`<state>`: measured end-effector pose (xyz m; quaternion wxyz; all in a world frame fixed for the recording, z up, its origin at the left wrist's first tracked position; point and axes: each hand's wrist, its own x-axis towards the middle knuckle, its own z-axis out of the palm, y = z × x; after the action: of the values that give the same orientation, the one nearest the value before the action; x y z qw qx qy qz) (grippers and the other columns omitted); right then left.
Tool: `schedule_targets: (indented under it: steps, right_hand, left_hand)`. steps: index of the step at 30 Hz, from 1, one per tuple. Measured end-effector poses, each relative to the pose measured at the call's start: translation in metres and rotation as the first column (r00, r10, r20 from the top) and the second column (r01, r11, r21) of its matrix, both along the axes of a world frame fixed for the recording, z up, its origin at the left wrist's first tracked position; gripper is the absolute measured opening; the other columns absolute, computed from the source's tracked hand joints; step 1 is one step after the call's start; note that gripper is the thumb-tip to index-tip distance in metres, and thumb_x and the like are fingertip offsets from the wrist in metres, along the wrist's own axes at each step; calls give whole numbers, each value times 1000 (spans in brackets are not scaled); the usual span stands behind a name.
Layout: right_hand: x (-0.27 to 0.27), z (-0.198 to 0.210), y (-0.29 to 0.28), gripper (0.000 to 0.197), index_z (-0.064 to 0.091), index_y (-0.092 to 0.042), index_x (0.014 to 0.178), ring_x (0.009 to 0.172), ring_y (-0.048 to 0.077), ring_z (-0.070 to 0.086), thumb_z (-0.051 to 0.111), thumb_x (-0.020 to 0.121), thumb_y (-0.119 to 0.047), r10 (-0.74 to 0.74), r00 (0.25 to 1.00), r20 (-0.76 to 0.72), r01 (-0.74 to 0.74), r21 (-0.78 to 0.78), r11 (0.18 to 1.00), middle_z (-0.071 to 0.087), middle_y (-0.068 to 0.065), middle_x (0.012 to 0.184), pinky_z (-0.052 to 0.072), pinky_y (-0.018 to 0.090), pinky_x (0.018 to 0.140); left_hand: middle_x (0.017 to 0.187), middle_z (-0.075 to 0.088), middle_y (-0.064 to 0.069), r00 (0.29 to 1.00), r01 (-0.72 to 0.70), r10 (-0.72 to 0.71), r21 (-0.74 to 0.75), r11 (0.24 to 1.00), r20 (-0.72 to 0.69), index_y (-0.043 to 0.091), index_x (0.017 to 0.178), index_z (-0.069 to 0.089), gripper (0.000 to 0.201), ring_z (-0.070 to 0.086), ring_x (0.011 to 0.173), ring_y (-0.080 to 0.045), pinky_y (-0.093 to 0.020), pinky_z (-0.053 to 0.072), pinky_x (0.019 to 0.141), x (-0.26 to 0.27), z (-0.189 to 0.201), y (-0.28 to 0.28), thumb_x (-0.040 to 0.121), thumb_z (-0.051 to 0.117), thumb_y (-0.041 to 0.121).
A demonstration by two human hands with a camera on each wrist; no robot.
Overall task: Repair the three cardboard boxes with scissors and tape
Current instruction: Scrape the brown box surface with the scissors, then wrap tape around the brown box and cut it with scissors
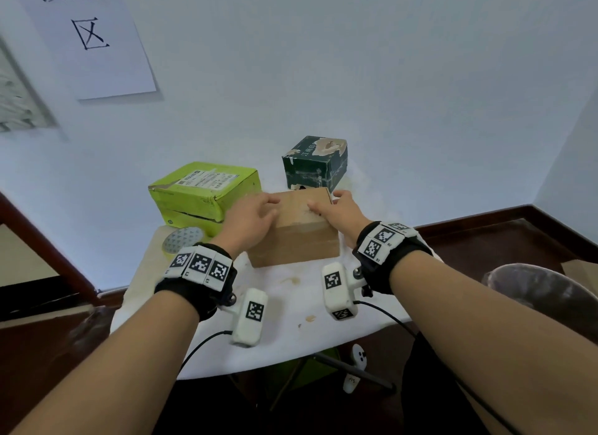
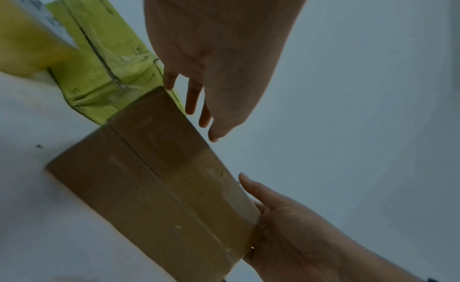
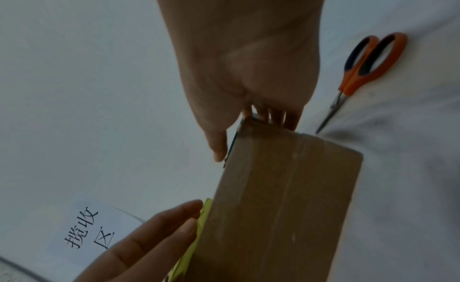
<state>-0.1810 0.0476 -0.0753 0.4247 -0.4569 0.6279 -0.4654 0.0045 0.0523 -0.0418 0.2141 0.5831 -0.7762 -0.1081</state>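
A plain brown box [image 1: 294,230] with clear tape along its seam stands in the middle of the white table [image 1: 291,305]. My left hand [image 1: 255,211] lies with straight fingers against the box's left top edge. My right hand [image 1: 333,201] holds the far right corner, thumb on top and fingers over the far edge. A lime green box [image 1: 204,191] sits to the left rear and a dark green box [image 1: 315,162] behind. The tape roll [image 1: 182,240] lies at the left. Orange-handled scissors [image 3: 361,74] lie closed on the table to the right, seen only in the right wrist view.
The table stands against a white wall with a paper sign [image 1: 87,36] at the upper left. A dark wooden skirting [image 1: 485,221] and brown floor lie to the right. Cables hang from both wrist cameras over the table's near edge.
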Motion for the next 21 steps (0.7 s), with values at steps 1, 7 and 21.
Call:
schedule_targets:
  steps: [1,7,21]
  right_hand:
    - [0,-1,-1,75,29,-9,139,118,28,52,72,82,-32,-17,1000,-24,17,-4,1000,49,12,132,44,41,102]
    - [2,-6,-1,69,33,-10,136,116,28,54,71,83,-35,-63,998,-7,63,-6,998,52,12,130,45,44,100]
    - [7,4,0,44,44,-10,130,114,27,53,45,97,-38,-133,982,-135,128,-44,991,53,12,129,44,39,98]
  left_hand:
    - [128,58,-4,1000,13,-13,-5,1000,-10,20,124,60,28,51,117,-24,-30,39,95,1,-2,0,96,54,24]
    - [120,62,-2,990,70,-74,-38,997,-116,14,118,64,25,55,107,-20,-23,37,85,6,-9,3,95,55,16]
    - [137,47,-13,867,-446,398,110,888,301,8,128,51,62,43,127,-31,-44,37,100,103,-37,3,89,51,58]
